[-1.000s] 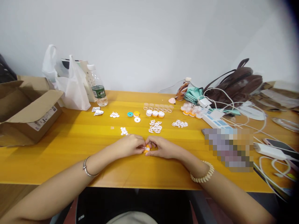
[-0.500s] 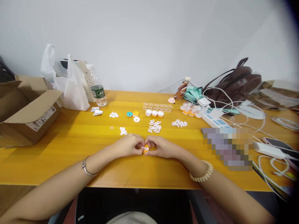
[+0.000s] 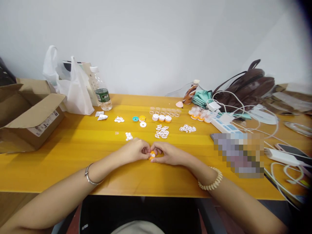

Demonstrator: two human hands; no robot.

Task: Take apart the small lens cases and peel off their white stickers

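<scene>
My left hand (image 3: 134,150) and my right hand (image 3: 168,153) meet at the middle of the yellow table (image 3: 73,162), both pinched on one small orange and white cap piece (image 3: 152,155). Just beyond them lie a pile of white openwork discs (image 3: 162,131), a smaller white pile (image 3: 128,136) and another white pile (image 3: 187,128). Further back lie orange and white caps (image 3: 162,118), a teal ring (image 3: 135,119) and a row of clear little cups (image 3: 165,112). A metal bangle is on my left wrist, a bead bracelet on my right.
An open cardboard box (image 3: 26,113) stands at the left, with a white plastic bag (image 3: 75,87) and a water bottle (image 3: 102,94) behind. At the right lie a brown bag (image 3: 246,86), a power strip (image 3: 223,123) with white cables, and a phone (image 3: 292,151).
My hands stay together on the small cap piece; only the fingers have shifted slightly around it. The view has moved a little.
</scene>
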